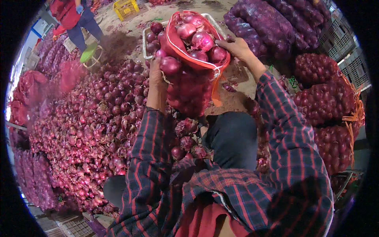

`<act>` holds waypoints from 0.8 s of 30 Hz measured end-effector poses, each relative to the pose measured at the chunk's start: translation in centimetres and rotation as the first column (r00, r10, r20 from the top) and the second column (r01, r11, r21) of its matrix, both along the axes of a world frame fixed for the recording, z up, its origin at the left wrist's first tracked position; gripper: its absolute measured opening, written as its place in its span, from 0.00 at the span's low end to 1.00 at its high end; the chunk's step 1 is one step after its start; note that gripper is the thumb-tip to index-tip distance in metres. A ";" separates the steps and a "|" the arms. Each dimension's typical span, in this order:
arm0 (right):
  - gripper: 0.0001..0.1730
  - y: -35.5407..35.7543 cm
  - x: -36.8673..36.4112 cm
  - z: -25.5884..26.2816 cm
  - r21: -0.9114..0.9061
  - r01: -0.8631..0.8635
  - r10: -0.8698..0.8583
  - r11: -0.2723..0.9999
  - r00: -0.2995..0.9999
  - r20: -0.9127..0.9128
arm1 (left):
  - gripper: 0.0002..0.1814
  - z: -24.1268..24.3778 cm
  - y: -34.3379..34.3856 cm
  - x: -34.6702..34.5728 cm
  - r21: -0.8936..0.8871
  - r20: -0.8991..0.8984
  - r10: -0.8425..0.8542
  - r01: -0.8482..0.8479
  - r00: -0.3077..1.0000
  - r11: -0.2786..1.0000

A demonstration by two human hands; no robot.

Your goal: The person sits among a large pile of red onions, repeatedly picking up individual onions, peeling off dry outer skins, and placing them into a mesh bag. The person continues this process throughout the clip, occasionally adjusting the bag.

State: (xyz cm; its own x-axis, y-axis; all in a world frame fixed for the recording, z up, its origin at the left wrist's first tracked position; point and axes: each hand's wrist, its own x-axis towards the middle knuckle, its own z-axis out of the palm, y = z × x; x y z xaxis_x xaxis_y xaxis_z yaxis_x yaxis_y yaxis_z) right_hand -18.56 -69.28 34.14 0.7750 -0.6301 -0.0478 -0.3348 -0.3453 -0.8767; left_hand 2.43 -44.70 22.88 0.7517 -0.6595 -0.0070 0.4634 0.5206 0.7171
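Note:
A red mesh bag (189,91) full of red onions stands upright before me, its white-edged mouth wide and facing up. My right hand (238,49) is at the right side of the mouth, thumb and fingers on the rim beside the top onions (202,41). At the left of the bag, my left hand (157,75) holds a large red onion (170,65) against the outside of the rim. A smaller onion (161,53) shows just above that hand. An orange drawstring (217,91) hangs down the bag's right side. My left fingers are largely hidden.
A big heap of loose red onions (97,118) spreads on my left. Behind the bag sits a white crate (145,44) with onions. Filled mesh sacks (325,100) are stacked on my right. A person (80,23) stands near a green stool (89,52); a yellow crate (126,9) lies farther back.

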 end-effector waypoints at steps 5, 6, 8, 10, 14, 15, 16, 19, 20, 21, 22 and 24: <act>0.35 -2.2 0.6 -2.5 -0.224 0.144 -0.151 0.964 0.989 -0.011 | 0.20 4.8 -1.2 -1.3 0.362 0.137 -0.117 0.061 0.984 0.930; 0.31 -2.2 0.9 -2.5 -0.275 0.159 -0.173 0.948 0.984 -0.028 | 0.18 7.8 0.0 -4.1 0.389 0.239 -0.184 0.080 0.953 0.918; 0.23 -1.9 0.9 -2.8 -0.418 0.214 -0.226 0.883 0.974 0.021 | 0.22 6.9 -0.3 -2.4 0.385 0.067 -0.161 0.124 0.985 0.915; 0.21 -1.0 1.6 -2.6 -0.525 0.187 -0.192 0.830 0.980 0.046 | 0.18 3.7 -0.3 0.2 0.378 0.206 -0.036 -0.046 0.978 0.925; 0.18 -0.9 1.1 -1.5 -0.671 0.184 -0.184 0.719 0.980 0.073 | 0.12 4.5 1.3 -1.3 0.154 -0.026 0.179 -0.173 0.984 0.973; 0.18 -1.7 -0.3 -1.5 -0.708 0.192 -0.212 0.680 0.975 0.060 | 0.12 2.8 -0.2 -1.4 0.068 -0.097 0.076 -0.069 0.992 0.995; 0.17 -1.9 -0.3 -0.6 -0.624 0.200 -0.138 0.755 0.979 0.147 | 0.12 3.7 1.0 -0.4 -0.010 -0.118 0.008 -0.010 0.993 1.000; 0.10 -2.7 -0.1 2.1 0.311 0.062 -0.166 0.949 0.933 0.321 | 0.14 9.6 2.2 -1.8 -0.128 -0.089 0.057 -0.068 0.994 0.989; 0.10 -3.7 -0.2 3.0 0.367 0.056 -0.202 0.928 0.907 0.371 | 0.14 11.1 1.9 -1.6 -0.239 -0.075 -0.076 0.056 0.994 0.969; 0.10 -4.5 0.1 3.6 0.432 0.034 -0.235 0.901 0.876 0.422 | 0.15 12.8 1.7 -0.9 -0.333 -0.042 -0.197 0.172 0.980 0.927; 0.10 -3.6 0.3 4.2 0.487 -0.005 -0.287 0.873 0.803 0.522 | 0.16 14.4 0.5 -0.9 -0.250 -0.002 -0.057 0.054 0.998 0.967; 0.10 -4.9 0.4 4.0 0.462 -0.065 -0.222 0.884 0.812 0.540 | 0.22 18.8 -3.5 -3.1 -0.115 0.159 0.117 -0.099 0.980 0.988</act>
